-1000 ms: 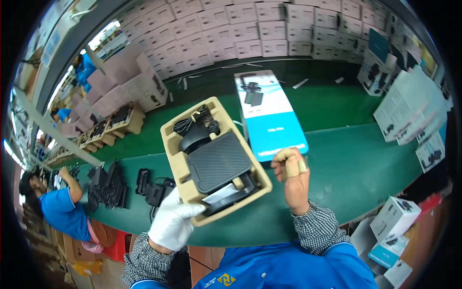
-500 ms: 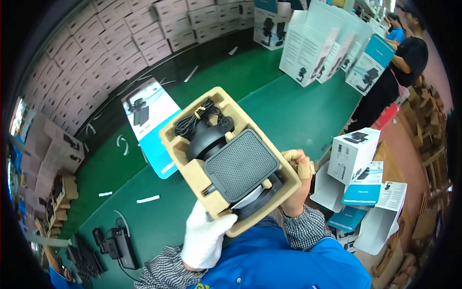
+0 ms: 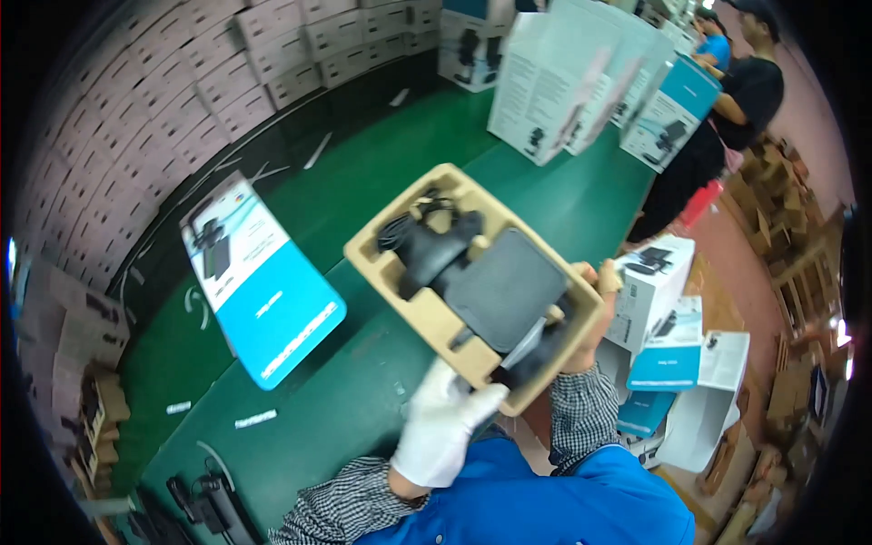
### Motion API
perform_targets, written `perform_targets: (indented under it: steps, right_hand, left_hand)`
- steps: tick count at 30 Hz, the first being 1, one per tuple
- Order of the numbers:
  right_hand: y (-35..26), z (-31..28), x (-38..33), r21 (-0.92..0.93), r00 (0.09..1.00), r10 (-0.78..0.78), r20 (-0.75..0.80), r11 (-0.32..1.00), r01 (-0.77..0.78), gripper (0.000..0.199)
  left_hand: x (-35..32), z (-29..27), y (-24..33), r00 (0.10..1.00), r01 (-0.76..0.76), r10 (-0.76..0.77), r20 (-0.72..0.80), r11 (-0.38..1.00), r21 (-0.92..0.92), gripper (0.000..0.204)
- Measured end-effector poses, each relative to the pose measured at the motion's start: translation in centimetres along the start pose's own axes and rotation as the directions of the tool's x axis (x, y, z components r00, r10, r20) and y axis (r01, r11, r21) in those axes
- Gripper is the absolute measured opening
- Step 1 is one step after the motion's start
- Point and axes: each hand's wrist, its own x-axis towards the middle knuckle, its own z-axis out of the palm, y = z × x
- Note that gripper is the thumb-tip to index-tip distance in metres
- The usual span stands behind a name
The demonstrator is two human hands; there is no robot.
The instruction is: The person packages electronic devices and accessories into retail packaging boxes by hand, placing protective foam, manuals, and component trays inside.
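My left hand (image 3: 440,431), in a white glove, grips the near left corner of a tan moulded pulp tray (image 3: 425,320). My right hand (image 3: 592,345), with pale finger covers, is closed on the tray's right side. In the tray lies a black square device (image 3: 506,289) with a rounded-corner face. Beside it are a dark rounded part (image 3: 434,254) and a coiled black cable (image 3: 396,233). A whitish flat piece shows beneath the square device's near edge. The tray is held tilted above the green table (image 3: 363,400).
A blue-and-white printed carton (image 3: 263,291) lies left of the tray. Upright cartons (image 3: 545,91) stand at the far right; more cartons (image 3: 658,291) are stacked at right. Black devices (image 3: 213,509) sit lower left. White boxes (image 3: 173,100) line the back. Other people (image 3: 749,100) stand far right.
The tray and both hands have shifted right in the view. The blue-and-white carton now shows more fully, apart from the tray. Both hands still hold the tray.
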Motion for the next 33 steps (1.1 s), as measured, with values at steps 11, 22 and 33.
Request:
perform_targets:
  steps: [11, 22, 33]
  right_hand:
    - [-1.2, -8.5, 3.3, 0.147, 0.940, 0.047, -0.337, 0.989, 0.003, 0.047]
    - [-3.5, -13.5, 1.3, 0.287, 0.992, 0.122, -0.023, 0.951, -0.111, 0.017]
    - [-8.0, -17.8, -0.6, -0.219, 0.975, -0.215, -0.049, 0.955, 0.199, 0.018]
  left_hand:
    - [7.0, -1.1, -4.6, 0.979, 0.198, -0.189, 0.075, 0.971, -0.133, 0.053]
    - [8.8, -1.9, -7.0, 0.977, 0.209, -0.203, 0.058, 0.971, -0.117, 0.060]
    - [6.0, 5.1, -10.8, 0.965, 0.228, -0.217, 0.145, 0.972, -0.061, 0.068]
